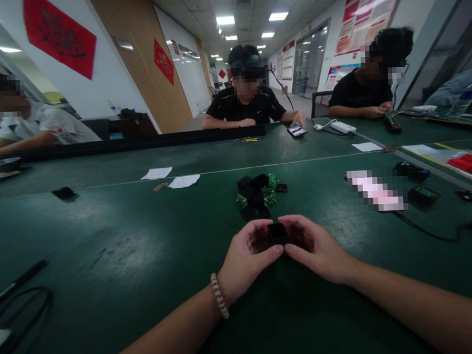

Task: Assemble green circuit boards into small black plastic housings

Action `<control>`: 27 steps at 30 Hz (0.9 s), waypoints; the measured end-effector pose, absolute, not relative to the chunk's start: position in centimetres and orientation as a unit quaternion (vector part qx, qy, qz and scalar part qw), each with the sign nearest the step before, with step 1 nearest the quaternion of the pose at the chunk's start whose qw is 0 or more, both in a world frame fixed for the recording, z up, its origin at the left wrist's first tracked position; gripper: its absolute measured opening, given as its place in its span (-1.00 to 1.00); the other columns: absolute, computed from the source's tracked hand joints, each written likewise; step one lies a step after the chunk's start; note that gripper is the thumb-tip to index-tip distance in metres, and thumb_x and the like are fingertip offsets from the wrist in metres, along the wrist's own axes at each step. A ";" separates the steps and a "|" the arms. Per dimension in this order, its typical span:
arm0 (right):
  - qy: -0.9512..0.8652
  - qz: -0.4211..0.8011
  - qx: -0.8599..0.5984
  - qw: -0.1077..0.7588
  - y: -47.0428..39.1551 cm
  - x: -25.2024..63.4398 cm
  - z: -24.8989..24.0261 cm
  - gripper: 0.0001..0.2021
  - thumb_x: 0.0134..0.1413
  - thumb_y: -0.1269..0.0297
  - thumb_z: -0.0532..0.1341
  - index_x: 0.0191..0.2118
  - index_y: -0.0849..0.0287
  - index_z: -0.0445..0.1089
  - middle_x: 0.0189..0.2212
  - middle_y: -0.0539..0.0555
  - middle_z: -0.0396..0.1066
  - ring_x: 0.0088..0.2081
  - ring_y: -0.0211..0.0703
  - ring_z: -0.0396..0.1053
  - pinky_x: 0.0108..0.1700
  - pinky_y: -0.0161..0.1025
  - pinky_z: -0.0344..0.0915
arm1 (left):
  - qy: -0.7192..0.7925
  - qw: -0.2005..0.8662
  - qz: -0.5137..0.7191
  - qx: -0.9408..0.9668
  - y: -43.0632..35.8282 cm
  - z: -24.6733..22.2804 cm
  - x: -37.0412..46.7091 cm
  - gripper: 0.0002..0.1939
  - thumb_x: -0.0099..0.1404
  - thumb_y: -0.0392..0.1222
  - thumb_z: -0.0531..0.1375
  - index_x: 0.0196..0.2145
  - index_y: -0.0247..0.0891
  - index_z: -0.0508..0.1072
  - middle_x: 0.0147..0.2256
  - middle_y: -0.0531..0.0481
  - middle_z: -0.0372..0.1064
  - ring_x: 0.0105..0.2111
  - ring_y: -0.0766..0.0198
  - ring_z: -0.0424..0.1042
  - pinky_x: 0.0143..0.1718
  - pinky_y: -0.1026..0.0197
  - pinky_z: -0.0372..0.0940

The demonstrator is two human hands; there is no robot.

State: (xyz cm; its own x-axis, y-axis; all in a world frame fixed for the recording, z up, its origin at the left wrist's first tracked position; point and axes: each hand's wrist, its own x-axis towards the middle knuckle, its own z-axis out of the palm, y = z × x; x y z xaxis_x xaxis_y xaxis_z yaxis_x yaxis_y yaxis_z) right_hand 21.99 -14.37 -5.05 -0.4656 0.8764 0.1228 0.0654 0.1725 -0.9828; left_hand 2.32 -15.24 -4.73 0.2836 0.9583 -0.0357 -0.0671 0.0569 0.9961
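Note:
Between my two hands is a small black square box point(278, 231) with its hollow top facing up. The fingers and thumb of my left hand point(252, 254) close on its left side; a beaded bracelet circles that wrist. My right hand point(315, 249) holds the box from the right, its thumb tip near the left thumb at the front edge. Just beyond my hands lies a pile of black plastic parts point(254, 189) mixed with small green circuit boards point(270, 196). What lies inside the box is too dark to make out.
Slips of white paper point(184, 181) lie left of the pile. At right are a cable, a black case with a green board point(423, 194) and other dark items. A pen point(19, 280) and black cable lie at left. Across the green table point(147, 285) sit several people, one touching a phone point(297, 130).

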 end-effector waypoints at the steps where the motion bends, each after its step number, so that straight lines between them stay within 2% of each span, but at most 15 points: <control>1: -0.666 0.538 -0.353 0.377 -14.4 22.0 -5.1 -0.54 0.11 0.37 0.27 0.13 0.12 0.22 -0.01 0.16 0.38 0.00 -0.02 0.40 0.04 0.03 0.39 | 0.418 0.595 0.429 0.535 -15.2 -4.7 2.3 -0.51 0.11 -0.33 0.38 -0.01 -0.25 0.38 -0.03 -0.14 0.44 0.00 0.08 0.44 0.09 -0.05 0.31; 14: -0.648 0.551 -0.358 0.385 -14.3 22.0 -5.3 -0.60 0.17 0.25 0.24 0.11 0.11 0.24 -0.05 0.14 0.34 0.00 0.01 0.35 0.05 0.06 0.32 | 0.427 0.594 0.434 0.525 -15.3 -4.8 2.3 -0.53 0.13 -0.24 0.38 -0.01 -0.25 0.39 -0.04 -0.13 0.43 -0.02 0.09 0.44 0.05 -0.02 0.34; 27: -0.644 0.560 -0.353 0.384 -14.4 22.1 -4.9 -0.60 0.18 0.23 0.23 0.11 0.12 0.24 -0.03 0.15 0.34 0.00 -0.01 0.35 0.04 0.02 0.33 | 0.436 0.595 0.427 0.522 -15.3 -4.6 2.3 -0.54 0.14 -0.23 0.36 0.00 -0.24 0.38 -0.04 -0.13 0.42 -0.03 0.09 0.44 0.05 -0.05 0.33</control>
State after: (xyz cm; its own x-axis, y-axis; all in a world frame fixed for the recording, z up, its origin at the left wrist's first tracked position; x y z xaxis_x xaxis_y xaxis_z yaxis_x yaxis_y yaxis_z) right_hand 22.11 -14.45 -4.88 -0.4559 0.8847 0.0977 0.0253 0.1226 -0.9921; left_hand 2.33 -15.32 -4.62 0.2537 0.9645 -0.0735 -0.0534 0.0898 0.9945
